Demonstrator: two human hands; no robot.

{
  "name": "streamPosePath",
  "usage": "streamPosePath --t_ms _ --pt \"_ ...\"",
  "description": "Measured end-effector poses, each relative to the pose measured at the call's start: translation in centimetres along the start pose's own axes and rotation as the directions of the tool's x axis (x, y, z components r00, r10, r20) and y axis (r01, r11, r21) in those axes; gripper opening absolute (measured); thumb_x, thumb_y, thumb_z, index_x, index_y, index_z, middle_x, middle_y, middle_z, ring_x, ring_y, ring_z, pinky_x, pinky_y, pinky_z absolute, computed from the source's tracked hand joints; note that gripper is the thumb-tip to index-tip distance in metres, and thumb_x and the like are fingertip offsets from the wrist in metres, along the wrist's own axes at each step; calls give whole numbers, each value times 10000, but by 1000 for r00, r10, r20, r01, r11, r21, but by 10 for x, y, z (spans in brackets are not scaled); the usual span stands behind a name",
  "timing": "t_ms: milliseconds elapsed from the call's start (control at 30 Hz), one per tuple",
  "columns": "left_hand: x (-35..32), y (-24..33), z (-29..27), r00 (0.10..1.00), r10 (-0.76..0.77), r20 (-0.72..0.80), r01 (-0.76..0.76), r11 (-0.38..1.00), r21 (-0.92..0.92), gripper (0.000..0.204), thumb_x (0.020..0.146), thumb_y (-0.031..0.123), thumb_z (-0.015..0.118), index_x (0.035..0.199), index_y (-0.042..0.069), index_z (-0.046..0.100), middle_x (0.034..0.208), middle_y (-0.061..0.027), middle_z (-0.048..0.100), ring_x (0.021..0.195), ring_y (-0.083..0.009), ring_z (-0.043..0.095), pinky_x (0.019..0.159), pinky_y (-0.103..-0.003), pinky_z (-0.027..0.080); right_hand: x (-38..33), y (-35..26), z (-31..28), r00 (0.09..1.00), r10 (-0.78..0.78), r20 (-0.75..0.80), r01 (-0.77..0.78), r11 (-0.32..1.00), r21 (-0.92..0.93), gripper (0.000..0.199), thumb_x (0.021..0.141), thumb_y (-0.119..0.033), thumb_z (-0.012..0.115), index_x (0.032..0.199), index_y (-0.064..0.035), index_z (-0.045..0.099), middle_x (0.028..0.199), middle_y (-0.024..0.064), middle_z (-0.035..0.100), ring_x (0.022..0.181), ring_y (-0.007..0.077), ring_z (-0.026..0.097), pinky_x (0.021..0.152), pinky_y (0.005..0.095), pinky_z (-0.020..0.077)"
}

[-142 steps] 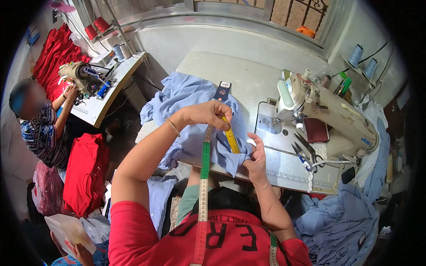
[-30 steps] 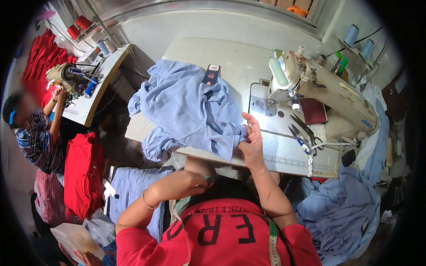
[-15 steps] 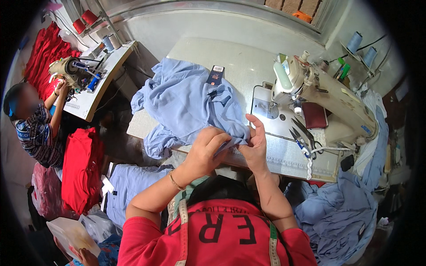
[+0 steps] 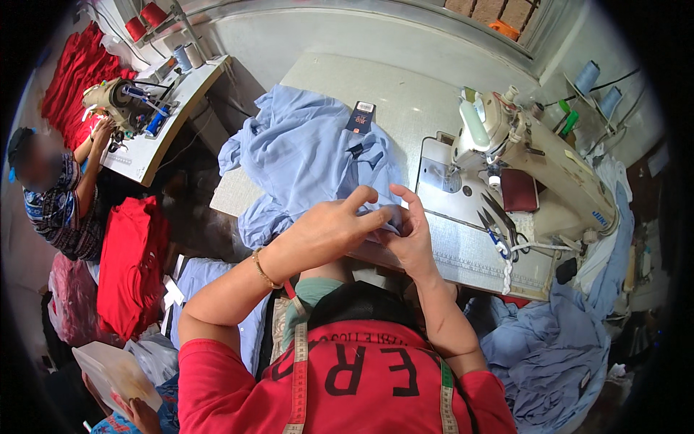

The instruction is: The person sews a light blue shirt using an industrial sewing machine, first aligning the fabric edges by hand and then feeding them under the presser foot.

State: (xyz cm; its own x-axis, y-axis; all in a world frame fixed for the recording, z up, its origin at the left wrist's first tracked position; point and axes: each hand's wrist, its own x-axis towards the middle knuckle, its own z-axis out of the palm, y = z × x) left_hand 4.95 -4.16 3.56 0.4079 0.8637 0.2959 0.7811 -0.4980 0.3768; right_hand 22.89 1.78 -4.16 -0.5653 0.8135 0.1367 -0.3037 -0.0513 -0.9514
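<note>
- Both hands are close together at the front edge of the counter (image 4: pixel 325 76), over the near part of a light blue garment (image 4: pixel 296 163).
- The right hand (image 4: pixel 410 242) pinches the garment's near right corner, its index finger lifted clear.
- The left hand (image 4: pixel 347 223) reaches across with bent fingers next to the right one; whether it grips the cloth cannot be told, as its own back hides the fingertips.
- The garment lies crumpled on the left half of the counter, one bunched part hanging over the front edge near the left corner.
- A dark tag (image 4: pixel 361 117) rests at the garment's far right side.
- A sewing machine (image 4: pixel 557 170) stands at the counter's right end, with a dark red pouch (image 4: pixel 519 190) under its arm.
- Scissors (image 4: pixel 500 235) lie toward the front right corner, just beside a braided white cord (image 4: pixel 506 275).
- A measuring tape (image 4: pixel 299 369) hangs in two strips down the person's red top (image 4: pixel 354 405).
- More blue cloth (image 4: pixel 549 354) is heaped below the counter's right end.
</note>
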Motion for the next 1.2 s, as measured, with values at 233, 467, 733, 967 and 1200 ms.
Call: streamPosePath --t_ms 233,467,733,967,1200 --pt "-6 -22 19 983 70 -170 -80 995 -51 212 784 47 672 978 29 588 1058 -113 559 876 -320 626 724 -383 525 -1 -1 7 999 -9 34 8 1000 17 703 803 121 592 1415 -66 303 1099 81 613 1003 129 590 889 267 473" --pt "5 -31 11 991 85 -101 -103 977 -186 365 779 118 725 1099 5 591 1231 -150 545 1103 -329 572 904 -375 478 -1 -7 5 998 -1 69 4 999 -44 728 799 107 575 1440 -74 280 1109 91 605 1025 134 584 902 265 456" --pt "38 -61 0 913 103 395 100 882 -460 558 765 253 760 1228 -3 583 1100 -176 653 953 -297 645 856 -351 482 4 -14 8 997 18 73 -16 999 -40 806 795 98 602 1482 -106 234 1111 94 610 977 108 576 854 246 457" --pt "39 -54 -8 912 -111 395 262 898 -353 395 747 252 765 1049 13 676 1011 -180 643 965 -334 593 850 -383 459 16 -15 2 998 39 52 -32 991 -129 782 776 117 568 1467 -81 260 945 66 605 853 96 564 758 227 444" --pt "34 -50 -10 929 -161 332 231 956 -181 347 747 251 754 1010 32 698 985 -157 647 984 -322 547 891 -372 431 25 -13 4 995 96 18 -92 987 -131 762 763 110 569 1447 -56 277 874 47 599 783 73 541 690 199 417"
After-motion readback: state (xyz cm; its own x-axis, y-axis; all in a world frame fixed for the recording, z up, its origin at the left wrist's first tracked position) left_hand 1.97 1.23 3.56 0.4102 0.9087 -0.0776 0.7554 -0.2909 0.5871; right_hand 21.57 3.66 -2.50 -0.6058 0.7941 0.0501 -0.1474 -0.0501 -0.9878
